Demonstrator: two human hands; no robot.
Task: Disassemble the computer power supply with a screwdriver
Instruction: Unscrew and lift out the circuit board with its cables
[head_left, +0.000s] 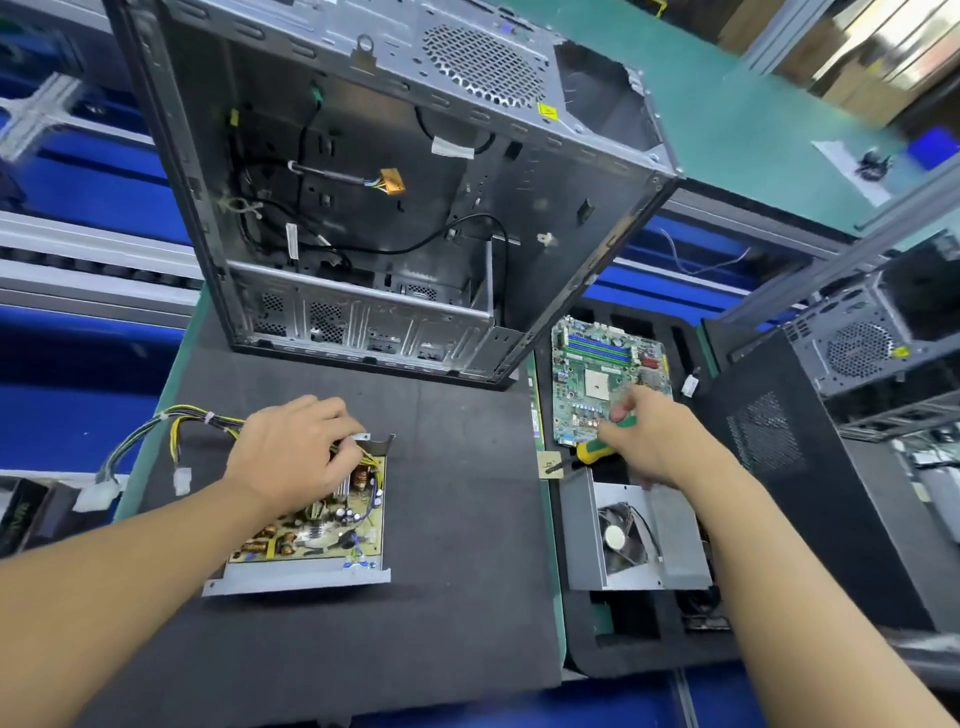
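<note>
Gripping the yellow-and-green screwdriver (592, 451), tip aimed left, my right hand (660, 441) hung well right of the open grey metal power supply (322, 525) my left hand (291, 457) clutched.

The left forearm (130, 582) and the right forearm (779, 571) are showing bare along all the length that is coming into view. The left hand (291, 457) and the right hand (654, 436) are showing bare too. The right hand's fingers are appearing blurred, their details unreadable.
</note>
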